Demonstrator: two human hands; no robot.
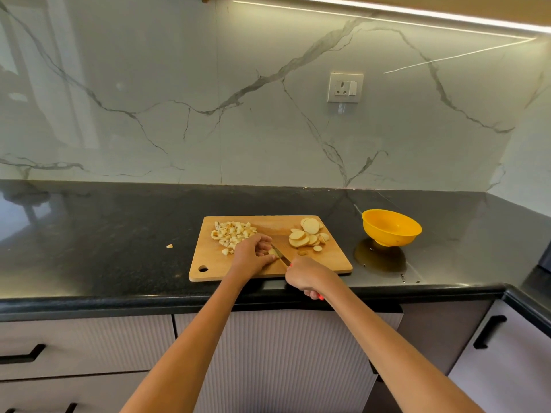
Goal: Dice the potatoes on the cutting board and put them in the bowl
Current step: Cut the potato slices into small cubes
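Note:
A wooden cutting board (331,260) lies on the black counter. A heap of diced potato (231,232) sits at its back left, and a pile of round potato slices (307,235) at its back right. My left hand (253,254) holds a small potato piece (273,252) down on the board with curled fingers. My right hand (307,277) grips a knife by its handle; the blade (280,254) rests against that piece. A yellow bowl (390,231) stands on the counter right of the board, with nothing visible inside.
One stray potato bit (169,246) lies on the counter left of the board. A wall socket (345,87) is on the marble backsplash. Drawers with black handles (489,332) sit below the counter edge. A dark object (545,257) shows at the far right.

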